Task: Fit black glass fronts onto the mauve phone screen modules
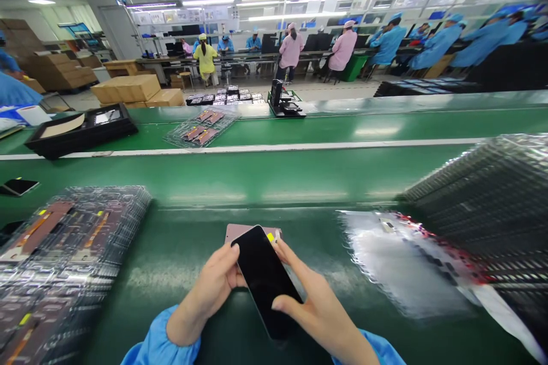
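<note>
Factory's green belt (278, 182): left hand (214, 291) and right hand (317, 309) clasp a black phone (263, 279), seemingly screen-up

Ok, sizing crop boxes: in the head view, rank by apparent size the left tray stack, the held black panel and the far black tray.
1. left tray stack
2. far black tray and black panel: they look alike, though the panel is nearer.

An electronics factory: green conveyor belts (274, 177), stacked part trays (64, 251), capped workers (291, 48) at benches.

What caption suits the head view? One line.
Left hand and right hand hold a black phone screen above the green worktop.
</note>
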`<move>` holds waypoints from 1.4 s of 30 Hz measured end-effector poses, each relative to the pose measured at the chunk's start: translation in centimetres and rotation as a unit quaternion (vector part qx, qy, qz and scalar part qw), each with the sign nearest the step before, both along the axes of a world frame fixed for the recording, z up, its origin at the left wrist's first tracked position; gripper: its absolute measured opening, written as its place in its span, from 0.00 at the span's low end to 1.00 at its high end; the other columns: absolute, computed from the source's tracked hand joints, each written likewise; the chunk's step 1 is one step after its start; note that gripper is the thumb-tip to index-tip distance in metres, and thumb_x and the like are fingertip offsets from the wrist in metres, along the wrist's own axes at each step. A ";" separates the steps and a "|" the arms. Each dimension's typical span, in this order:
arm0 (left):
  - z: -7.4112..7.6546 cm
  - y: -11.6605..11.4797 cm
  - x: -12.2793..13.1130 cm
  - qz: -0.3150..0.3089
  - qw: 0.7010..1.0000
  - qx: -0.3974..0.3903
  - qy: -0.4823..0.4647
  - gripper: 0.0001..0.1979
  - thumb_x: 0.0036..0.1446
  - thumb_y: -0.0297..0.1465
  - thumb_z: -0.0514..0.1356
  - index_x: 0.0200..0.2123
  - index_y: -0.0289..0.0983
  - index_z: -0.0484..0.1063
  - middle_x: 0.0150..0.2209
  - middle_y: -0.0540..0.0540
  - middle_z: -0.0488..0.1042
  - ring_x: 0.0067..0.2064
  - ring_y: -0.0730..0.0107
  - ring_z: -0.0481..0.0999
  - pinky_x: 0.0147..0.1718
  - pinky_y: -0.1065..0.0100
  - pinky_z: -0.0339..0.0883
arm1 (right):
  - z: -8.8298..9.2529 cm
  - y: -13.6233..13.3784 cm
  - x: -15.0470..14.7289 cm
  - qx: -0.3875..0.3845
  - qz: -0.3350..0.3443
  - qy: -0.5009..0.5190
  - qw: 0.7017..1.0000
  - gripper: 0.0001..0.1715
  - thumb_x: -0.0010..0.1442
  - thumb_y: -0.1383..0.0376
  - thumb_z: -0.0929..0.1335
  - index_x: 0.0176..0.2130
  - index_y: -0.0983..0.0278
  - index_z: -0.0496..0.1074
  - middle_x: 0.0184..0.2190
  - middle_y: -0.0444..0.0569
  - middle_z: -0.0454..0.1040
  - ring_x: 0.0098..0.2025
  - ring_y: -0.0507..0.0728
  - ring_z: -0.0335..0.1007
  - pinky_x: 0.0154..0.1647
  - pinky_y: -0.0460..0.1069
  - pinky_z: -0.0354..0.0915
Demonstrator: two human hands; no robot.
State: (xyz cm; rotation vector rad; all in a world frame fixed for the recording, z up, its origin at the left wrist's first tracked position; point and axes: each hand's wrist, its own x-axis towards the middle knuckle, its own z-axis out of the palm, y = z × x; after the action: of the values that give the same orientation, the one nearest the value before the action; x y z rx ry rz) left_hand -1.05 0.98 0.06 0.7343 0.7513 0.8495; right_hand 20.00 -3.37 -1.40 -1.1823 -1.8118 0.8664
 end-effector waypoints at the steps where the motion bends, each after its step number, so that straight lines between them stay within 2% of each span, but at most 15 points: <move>1: 0.4 0.4 -0.2 0.006 1.000 -0.003 0.013 0.20 0.64 0.39 0.57 0.52 0.34 0.75 0.42 0.37 0.81 0.40 0.58 0.81 0.35 0.62 0.78 | 0.1 0.2 0.2 -0.060 0.006 0.038 0.997 0.41 0.65 0.48 0.64 0.69 0.58 0.51 0.62 0.55 0.68 0.62 0.66 0.66 0.61 0.61 0.63; 4: 1.2 1.6 -0.9 0.010 1.000 0.002 0.022 0.21 0.65 0.38 0.55 0.54 0.32 0.73 0.46 0.34 0.81 0.43 0.54 0.81 0.36 0.59 0.79 | 0.5 0.6 0.7 -0.198 0.051 0.115 0.972 0.27 0.70 0.51 0.60 0.62 0.58 0.67 0.56 0.51 0.75 0.58 0.64 0.70 0.60 0.59 0.64; 6: 1.3 2.0 -1.3 0.012 1.000 0.003 0.009 0.19 0.65 0.37 0.55 0.52 0.32 0.75 0.47 0.34 0.80 0.43 0.55 0.81 0.36 0.60 0.79 | 0.6 0.7 0.7 -0.260 0.097 0.158 0.948 0.25 0.68 0.51 0.62 0.56 0.59 0.73 0.49 0.51 0.79 0.50 0.63 0.75 0.52 0.56 0.69; 8: 1.2 2.2 -1.6 0.015 1.000 0.003 -0.007 0.17 0.65 0.37 0.55 0.49 0.33 0.77 0.46 0.36 0.81 0.41 0.58 0.82 0.33 0.65 0.79 | 0.3 0.7 0.5 -0.292 0.119 0.197 0.928 0.25 0.67 0.50 0.64 0.54 0.61 0.75 0.41 0.50 0.81 0.42 0.60 0.77 0.44 0.54 0.71; 10: 1.2 2.3 -1.5 0.014 1.000 0.006 -0.012 0.16 0.65 0.37 0.56 0.48 0.34 0.77 0.44 0.38 0.82 0.40 0.60 0.82 0.31 0.68 0.78 | 0.0 0.7 0.2 -0.293 0.105 0.217 0.925 0.24 0.66 0.50 0.65 0.50 0.63 0.77 0.36 0.49 0.80 0.38 0.58 0.75 0.41 0.51 0.69; 12: 1.3 2.2 -1.3 0.000 1.000 0.008 -0.010 0.19 0.65 0.39 0.54 0.51 0.35 0.76 0.47 0.38 0.81 0.43 0.59 0.81 0.33 0.66 0.79 | -0.4 0.6 0.1 -0.282 0.085 0.226 0.928 0.23 0.65 0.50 0.66 0.47 0.64 0.78 0.34 0.49 0.80 0.36 0.56 0.74 0.39 0.50 0.68; 15: 1.6 1.8 -0.9 -0.049 0.998 0.039 0.014 0.27 0.63 0.49 0.52 0.55 0.37 0.72 0.51 0.36 0.78 0.46 0.55 0.79 0.32 0.65 0.78 | -0.7 0.6 0.1 -0.258 0.047 0.236 0.936 0.23 0.64 0.50 0.67 0.45 0.64 0.79 0.33 0.49 0.79 0.35 0.56 0.72 0.39 0.49 0.67; 17: 1.5 1.2 -0.7 -0.103 0.988 0.089 0.074 0.29 0.56 0.53 0.58 0.49 0.36 0.76 0.43 0.38 0.78 0.39 0.60 0.78 0.26 0.70 0.74 | -0.9 0.6 0.3 -0.240 0.007 0.250 0.938 0.22 0.64 0.50 0.67 0.45 0.63 0.79 0.33 0.48 0.79 0.36 0.57 0.72 0.41 0.50 0.67; 20: 0.9 0.0 -0.6 -0.169 0.954 0.133 0.211 0.19 0.49 0.46 0.68 0.30 0.33 0.76 0.28 0.48 0.72 0.26 0.74 0.70 0.22 0.74 0.66 | -1.2 0.8 0.6 -0.218 -0.050 0.271 0.936 0.21 0.65 0.51 0.66 0.49 0.61 0.77 0.35 0.49 0.79 0.37 0.57 0.73 0.42 0.51 0.68; 22: 0.3 -0.7 -0.5 -0.177 0.935 0.129 0.278 0.17 0.51 0.42 0.66 0.23 0.34 0.70 0.25 0.52 0.68 0.22 0.78 0.67 0.22 0.74 0.63 | -1.6 0.9 0.7 -0.207 -0.067 0.278 0.936 0.21 0.66 0.51 0.65 0.51 0.59 0.77 0.38 0.49 0.80 0.37 0.57 0.73 0.41 0.51 0.69; 25: -0.1 -1.2 -0.2 -0.155 0.925 0.141 0.317 0.18 0.56 0.42 0.61 0.21 0.36 0.65 0.22 0.54 0.65 0.21 0.78 0.65 0.22 0.73 0.59 | -1.8 0.9 0.7 -0.205 -0.073 0.279 0.935 0.22 0.66 0.51 0.65 0.53 0.59 0.75 0.40 0.50 0.80 0.38 0.58 0.74 0.40 0.51 0.70; 30: 0.3 -1.1 -0.2 -0.126 0.932 0.151 0.304 0.21 0.56 0.46 0.60 0.21 0.37 0.62 0.23 0.53 0.65 0.22 0.77 0.66 0.24 0.72 0.61 | -1.0 0.8 0.7 -0.242 -0.027 0.283 0.928 0.28 0.66 0.48 0.63 0.58 0.59 0.71 0.38 0.50 0.81 0.37 0.59 0.78 0.37 0.52 0.72; 34: 0.5 -0.8 -0.3 -0.106 0.947 0.145 0.267 0.22 0.55 0.48 0.61 0.22 0.36 0.64 0.24 0.52 0.68 0.22 0.76 0.67 0.25 0.72 0.62 | -0.3 0.7 0.5 -0.277 0.027 0.274 0.921 0.36 0.64 0.47 0.66 0.64 0.61 0.62 0.39 0.53 0.82 0.39 0.62 0.81 0.40 0.56 0.73; 39: 0.2 -0.7 -0.4 -0.110 0.958 0.129 0.231 0.22 0.54 0.47 0.62 0.21 0.36 0.67 0.24 0.50 0.69 0.23 0.75 0.68 0.26 0.71 0.64 | -0.2 0.6 0.1 -0.249 0.008 0.279 0.927 0.34 0.64 0.49 0.66 0.61 0.66 0.65 0.35 0.55 0.83 0.36 0.62 0.81 0.43 0.59 0.74; 42: 0.1 -0.2 -0.7 -0.146 0.958 0.118 0.218 0.20 0.55 0.46 0.63 0.22 0.35 0.70 0.24 0.50 0.71 0.25 0.73 0.71 0.28 0.70 0.66 | -0.3 0.5 0.0 -0.245 -0.001 0.287 0.926 0.34 0.63 0.49 0.67 0.61 0.66 0.66 0.33 0.53 0.83 0.37 0.63 0.82 0.45 0.61 0.74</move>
State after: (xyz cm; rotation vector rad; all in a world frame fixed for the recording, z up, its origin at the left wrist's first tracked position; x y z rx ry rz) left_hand -1.74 0.80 0.20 1.2394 0.9105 0.5137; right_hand 19.98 -2.82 -1.68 -1.0623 -1.1445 1.5398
